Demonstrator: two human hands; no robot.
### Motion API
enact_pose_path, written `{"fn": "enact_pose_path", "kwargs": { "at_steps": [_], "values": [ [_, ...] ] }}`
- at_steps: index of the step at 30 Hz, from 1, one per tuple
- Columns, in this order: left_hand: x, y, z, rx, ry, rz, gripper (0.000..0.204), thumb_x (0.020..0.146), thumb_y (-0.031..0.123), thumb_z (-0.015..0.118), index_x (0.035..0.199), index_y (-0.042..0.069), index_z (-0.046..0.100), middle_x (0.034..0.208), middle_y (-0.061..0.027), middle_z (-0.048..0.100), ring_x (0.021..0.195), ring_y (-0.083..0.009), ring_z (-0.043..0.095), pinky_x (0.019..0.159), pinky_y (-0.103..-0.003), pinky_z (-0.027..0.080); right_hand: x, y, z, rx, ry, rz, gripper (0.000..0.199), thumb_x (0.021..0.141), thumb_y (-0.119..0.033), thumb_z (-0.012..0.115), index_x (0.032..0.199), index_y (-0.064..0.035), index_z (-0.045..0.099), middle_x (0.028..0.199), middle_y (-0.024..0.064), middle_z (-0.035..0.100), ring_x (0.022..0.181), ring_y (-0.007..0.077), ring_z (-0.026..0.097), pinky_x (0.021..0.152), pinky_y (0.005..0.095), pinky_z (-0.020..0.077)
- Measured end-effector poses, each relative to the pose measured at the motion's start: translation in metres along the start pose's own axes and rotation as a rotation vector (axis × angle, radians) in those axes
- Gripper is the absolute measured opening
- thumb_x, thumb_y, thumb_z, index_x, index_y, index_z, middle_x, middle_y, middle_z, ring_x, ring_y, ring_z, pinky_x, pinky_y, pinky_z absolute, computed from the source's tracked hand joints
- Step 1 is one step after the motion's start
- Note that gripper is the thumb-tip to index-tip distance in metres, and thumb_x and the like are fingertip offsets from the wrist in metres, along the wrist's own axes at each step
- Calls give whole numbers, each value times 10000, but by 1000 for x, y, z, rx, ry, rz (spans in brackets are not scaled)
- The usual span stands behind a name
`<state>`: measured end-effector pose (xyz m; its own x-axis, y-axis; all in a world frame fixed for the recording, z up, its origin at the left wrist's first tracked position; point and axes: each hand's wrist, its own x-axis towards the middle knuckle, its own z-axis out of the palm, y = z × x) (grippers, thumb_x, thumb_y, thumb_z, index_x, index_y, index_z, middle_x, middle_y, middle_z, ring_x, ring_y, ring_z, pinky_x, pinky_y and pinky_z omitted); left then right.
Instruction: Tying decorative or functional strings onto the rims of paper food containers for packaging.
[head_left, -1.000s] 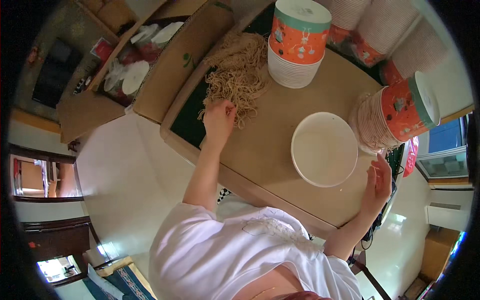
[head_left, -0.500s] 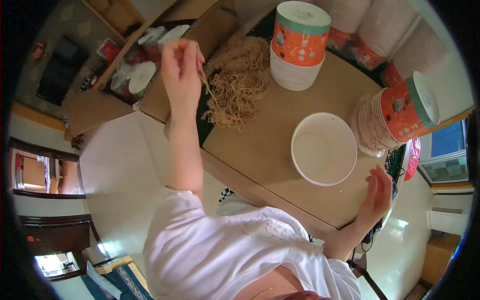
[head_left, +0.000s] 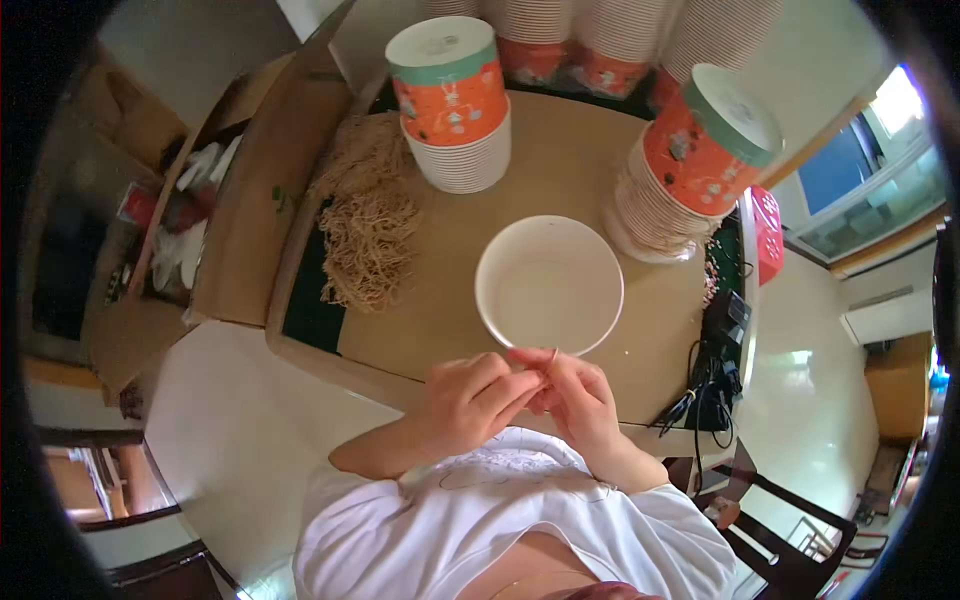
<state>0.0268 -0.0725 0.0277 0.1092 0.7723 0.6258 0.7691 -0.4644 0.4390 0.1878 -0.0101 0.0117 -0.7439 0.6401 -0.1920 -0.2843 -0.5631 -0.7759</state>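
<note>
Before my chest, at the near rim of a white paper tub [head_left: 550,280], my hands meet with their fingertips together. My left hand [head_left: 472,402] is closed in a pinch, and my right hand [head_left: 582,405] pinches against it. Between them is a thin tan string [head_left: 554,355], of which only a short bit shows; the fingers hide the rest. The tub stands open side up on the brown cardboard table cover [head_left: 450,330]. Left of it lies a tangled heap of tan strings [head_left: 370,235], with neither hand touching it.
A stack of tubs with an orange and green printed top one [head_left: 450,100] stands behind the heap. Another stack, wound with string [head_left: 690,160], leans at the right. More stacks [head_left: 610,40] line the back. A cardboard box [head_left: 265,200] is at left; black cables [head_left: 690,400] lie at right.
My left hand has come from the string heap to my chest, carrying a string. My right hand has moved left to meet it. The view has shifted, so the table appears further left.
</note>
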Motion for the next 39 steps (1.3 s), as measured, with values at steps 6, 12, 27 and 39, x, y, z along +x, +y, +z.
{"fn": "enact_pose_path", "kwargs": {
  "at_steps": [6, 12, 27, 39],
  "values": [
    [-16, 6, 17, -72, -36, -72, 196, 741, 112, 751, 902, 123, 640, 698, 0, 484, 566, -166, 554, 477, -297, 452, -2, -2, -16, 75, 156, -291, 274, 1011, -160, 434, 913, 31, 605, 975, 80, 554, 852, 154, 554, 775, 284, 460],
    [-52, 2, 44, -252, -323, -78, 137, 770, 155, 724, 868, 125, 634, 768, -26, 512, 629, -196, 586, 525, -343, 492, -7, -37, -39, 308, 108, -335, 334, 1032, -265, 373, 857, -25, 525, 647, 15, 456, 564, 127, 399, 545, 274, 352],
    [-13, 7, 30, -625, 114, -666, 94, 798, 31, 722, 842, 58, 643, 659, 11, 541, 544, -50, 470, 484, -215, 360, -30, -53, -22, -1140, -184, -137, 153, 924, -116, 581, 959, 14, 653, 869, 193, 633, 765, 311, 619, 708, 340, 493],
    [-27, 4, 47, -320, -323, -52, 137, 777, 146, 714, 887, 109, 641, 822, -19, 579, 695, -183, 600, 539, -323, 489, -18, -31, -35, 129, 122, -101, 237, 1000, -188, 470, 910, 7, 569, 718, 27, 535, 549, 89, 433, 534, 245, 368]
  ]
}}
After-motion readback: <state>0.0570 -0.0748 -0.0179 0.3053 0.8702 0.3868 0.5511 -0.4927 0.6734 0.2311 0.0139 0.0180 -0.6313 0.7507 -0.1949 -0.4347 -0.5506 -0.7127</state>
